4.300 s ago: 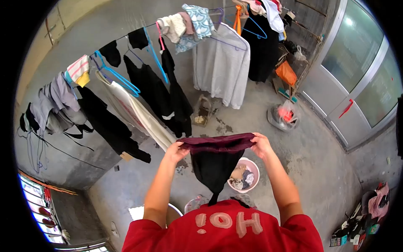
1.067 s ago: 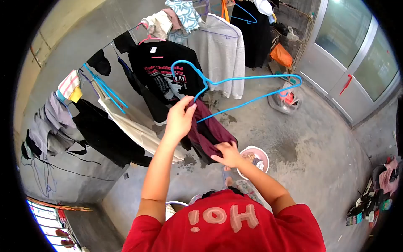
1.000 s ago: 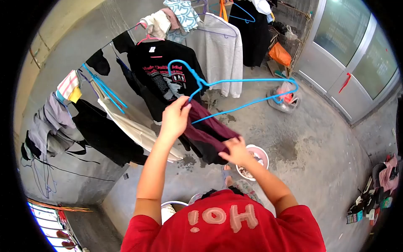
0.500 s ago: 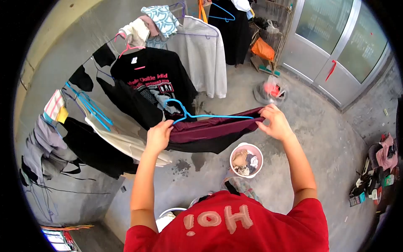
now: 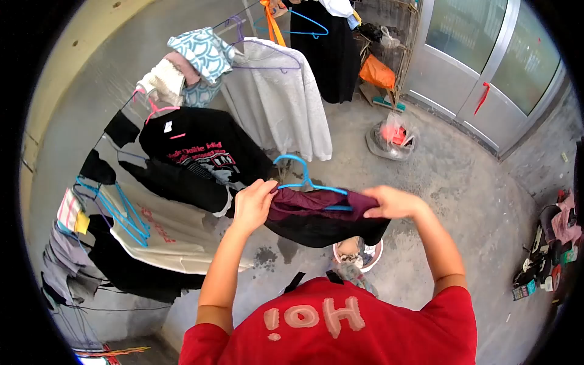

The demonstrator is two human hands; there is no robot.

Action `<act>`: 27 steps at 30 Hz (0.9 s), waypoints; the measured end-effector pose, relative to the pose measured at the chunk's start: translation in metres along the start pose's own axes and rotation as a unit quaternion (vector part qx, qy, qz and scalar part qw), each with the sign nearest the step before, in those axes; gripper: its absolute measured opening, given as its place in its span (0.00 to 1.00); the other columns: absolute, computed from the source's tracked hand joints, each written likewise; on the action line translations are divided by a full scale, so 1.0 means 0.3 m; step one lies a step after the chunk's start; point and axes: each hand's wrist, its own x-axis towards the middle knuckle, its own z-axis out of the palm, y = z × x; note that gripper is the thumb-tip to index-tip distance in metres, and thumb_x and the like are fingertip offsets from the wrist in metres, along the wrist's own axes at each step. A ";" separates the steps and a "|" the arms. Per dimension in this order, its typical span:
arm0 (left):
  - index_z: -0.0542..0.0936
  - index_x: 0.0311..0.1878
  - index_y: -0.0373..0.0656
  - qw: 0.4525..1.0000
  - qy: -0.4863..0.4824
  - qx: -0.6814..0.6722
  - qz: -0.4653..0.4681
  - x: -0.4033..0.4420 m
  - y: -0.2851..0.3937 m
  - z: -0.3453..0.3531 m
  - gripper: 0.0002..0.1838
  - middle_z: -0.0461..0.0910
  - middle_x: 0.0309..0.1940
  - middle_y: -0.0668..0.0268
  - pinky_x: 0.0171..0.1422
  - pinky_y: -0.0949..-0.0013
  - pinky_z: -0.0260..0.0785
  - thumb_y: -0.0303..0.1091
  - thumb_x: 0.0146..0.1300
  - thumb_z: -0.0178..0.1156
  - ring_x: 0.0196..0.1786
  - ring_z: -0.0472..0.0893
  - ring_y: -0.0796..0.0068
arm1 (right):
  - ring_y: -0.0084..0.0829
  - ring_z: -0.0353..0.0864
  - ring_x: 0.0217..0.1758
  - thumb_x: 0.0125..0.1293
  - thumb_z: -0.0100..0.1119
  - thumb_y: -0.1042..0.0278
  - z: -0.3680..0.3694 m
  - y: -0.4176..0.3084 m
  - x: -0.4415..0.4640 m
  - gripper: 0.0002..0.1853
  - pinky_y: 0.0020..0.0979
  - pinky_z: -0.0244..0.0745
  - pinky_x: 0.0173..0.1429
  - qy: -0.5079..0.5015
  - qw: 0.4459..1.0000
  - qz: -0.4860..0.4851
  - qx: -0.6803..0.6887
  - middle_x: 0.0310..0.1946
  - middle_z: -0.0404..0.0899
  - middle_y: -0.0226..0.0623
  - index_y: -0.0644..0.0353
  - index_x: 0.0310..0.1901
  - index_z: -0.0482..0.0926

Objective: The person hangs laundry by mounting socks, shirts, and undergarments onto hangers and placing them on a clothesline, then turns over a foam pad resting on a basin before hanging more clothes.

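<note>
In front of my chest a black garment with a maroon band (image 5: 304, 204) is stretched sideways between both hands. My left hand (image 5: 254, 204) is closed on its left end, beside the left arm of a blue clothes hanger (image 5: 301, 167). My right hand (image 5: 392, 204) is closed on the right end of the maroon cloth. The hanger's hook stands up above the cloth, and part of its lower bar shows through the opening. Below the garment a pinkish-white basin (image 5: 378, 258) holding laundry is partly covered.
A line of hanging clothes curves along the left, with a black printed shirt (image 5: 204, 146), a grey sweatshirt (image 5: 277, 91) and a cream shirt (image 5: 164, 234). A plastic bag (image 5: 389, 137) lies on the concrete floor near a glazed metal door (image 5: 468, 67). Shoes (image 5: 541, 267) are piled right.
My hands have come closer together and lower, with the right hand moving down. More of the hanger is now inside the maroon cloth. The garment now covers part of the basin.
</note>
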 end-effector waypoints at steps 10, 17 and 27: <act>0.78 0.42 0.36 0.991 -0.066 -0.062 -0.102 0.210 -0.282 0.132 0.18 0.77 0.37 0.59 0.40 0.68 0.71 0.12 0.46 0.55 0.37 0.79 0.65 | 0.49 0.77 0.38 0.57 0.52 0.76 -0.216 0.156 -0.015 0.14 0.38 0.72 0.45 -0.105 0.987 0.101 -0.061 0.36 0.78 0.51 0.61 0.46 0.76; 0.68 0.60 0.39 0.881 -0.202 -0.386 -0.183 0.389 -0.234 0.242 0.26 0.73 0.52 0.58 0.56 0.67 0.67 0.33 0.59 0.61 0.52 0.74 0.69 | 0.19 0.73 0.36 0.60 0.54 0.79 -0.282 0.200 0.042 0.10 0.25 0.72 0.46 0.021 0.984 0.123 0.131 0.33 0.82 0.33 0.67 0.44 0.76; 0.77 0.33 0.44 0.999 0.019 -0.012 -0.044 0.528 -0.260 0.223 0.08 0.76 0.23 0.57 0.31 0.61 0.67 0.39 0.58 0.60 0.29 0.77 0.54 | 0.40 0.76 0.25 0.57 0.62 0.61 -0.372 0.053 0.069 0.15 0.36 0.71 0.34 0.150 0.966 0.191 -0.092 0.22 0.76 0.49 0.67 0.37 0.78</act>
